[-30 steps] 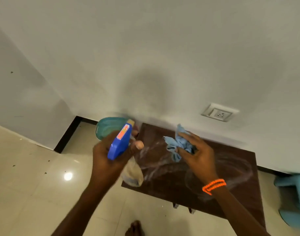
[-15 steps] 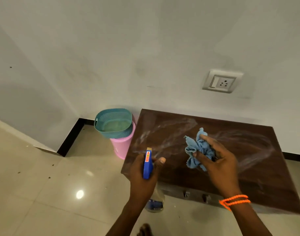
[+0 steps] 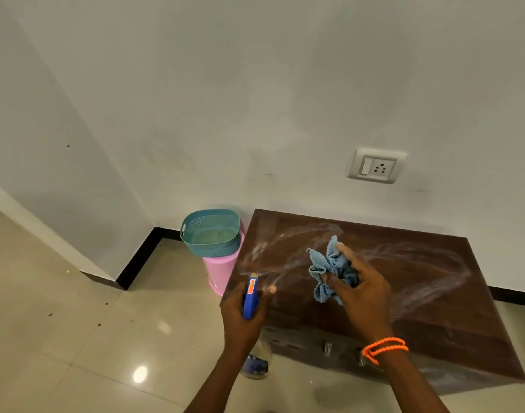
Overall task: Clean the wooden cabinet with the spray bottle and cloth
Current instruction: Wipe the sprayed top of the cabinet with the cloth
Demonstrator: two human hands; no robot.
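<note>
Left hand [image 3: 243, 315] grips the spray bottle [image 3: 250, 296] at its rigid neck; right hand [image 3: 361, 289] bunches the soft, light, crushable cloth [image 3: 327, 271] above the streaked wooden cabinet [image 3: 419, 293].

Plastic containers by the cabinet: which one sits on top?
The teal perforated basket sits on top, resting in the mouth of the pink bucket, which stands on the floor beside the wooden cabinet.

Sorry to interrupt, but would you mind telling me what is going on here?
A person is cleaning a dark wooden cabinet that stands against the wall. The left hand holds a spray bottle by its blue trigger head at the cabinet's left front corner. The right hand holds a bunched blue cloth over the top, which shows whitish smears. A teal basket sits on a pink bin beside it.
</note>
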